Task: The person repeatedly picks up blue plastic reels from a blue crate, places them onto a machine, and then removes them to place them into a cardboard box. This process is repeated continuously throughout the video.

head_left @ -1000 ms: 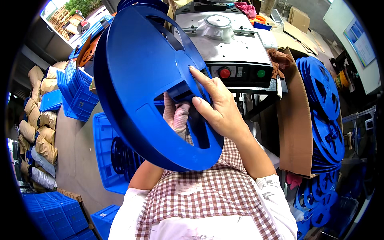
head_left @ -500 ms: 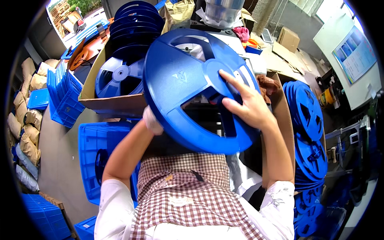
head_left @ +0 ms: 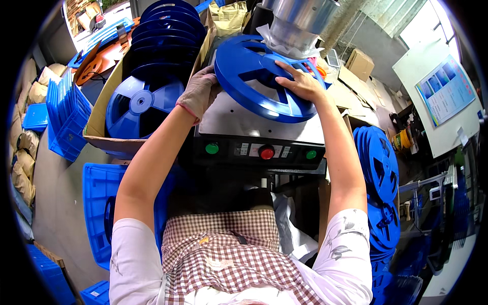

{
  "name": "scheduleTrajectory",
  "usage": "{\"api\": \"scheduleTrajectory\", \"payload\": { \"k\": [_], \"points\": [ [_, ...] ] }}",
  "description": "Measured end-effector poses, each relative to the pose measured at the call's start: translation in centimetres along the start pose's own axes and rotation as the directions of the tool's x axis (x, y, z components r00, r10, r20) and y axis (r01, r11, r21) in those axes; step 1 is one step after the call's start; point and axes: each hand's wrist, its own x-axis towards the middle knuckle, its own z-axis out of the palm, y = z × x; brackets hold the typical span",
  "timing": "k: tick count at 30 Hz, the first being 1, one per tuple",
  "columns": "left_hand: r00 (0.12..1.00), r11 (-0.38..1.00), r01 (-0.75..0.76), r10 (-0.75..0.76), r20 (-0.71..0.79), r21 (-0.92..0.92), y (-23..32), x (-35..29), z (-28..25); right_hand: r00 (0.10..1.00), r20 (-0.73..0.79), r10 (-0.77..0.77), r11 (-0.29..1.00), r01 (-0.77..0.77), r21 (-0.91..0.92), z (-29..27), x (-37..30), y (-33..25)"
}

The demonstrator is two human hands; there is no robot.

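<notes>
Cluttered workshop floor surrounds a grey metal machine [head_left: 254, 119] with green and red buttons along its dark front panel. On its flat top, under a shiny steel cylinder [head_left: 300, 18], lies a big blue plastic spoked reel [head_left: 254, 84], tilted. Both arms stretch forward: the gloved left hand [head_left: 201, 91] curls its fingers around the reel's near-left rim, the bare right hand [head_left: 300, 81] presses down on the spokes with fingers spread. Beside them, a cardboard box [head_left: 101, 122] holds more reels.
</notes>
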Motion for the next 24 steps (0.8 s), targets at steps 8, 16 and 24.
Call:
{"api": "scheduleTrajectory", "payload": {
  "k": [8, 16, 24],
  "points": [
    [0.996, 0.995, 0.079, -0.081, 0.029, 0.061, -0.2, -2.9, -1.0, 0.998, -0.033, -0.051, 0.997, 0.049, -0.063, 0.6, 0.5, -0.2],
    [0.892, 0.547, -0.375, 0.433, 0.130, 0.748, -1.0, -13.5, -3.6, 0.826, -0.542, -0.158, 0.979, 0.203, 0.023, 0.4, -9.7, -0.6],
    [0.938, 0.155, -0.010, 0.345, -0.045, 0.988, -6.7, -15.4, -4.9, 0.795, -0.452, 0.405, 0.792, -0.057, 0.608, 15.8, -20.2, 10.3]
  ]
}}
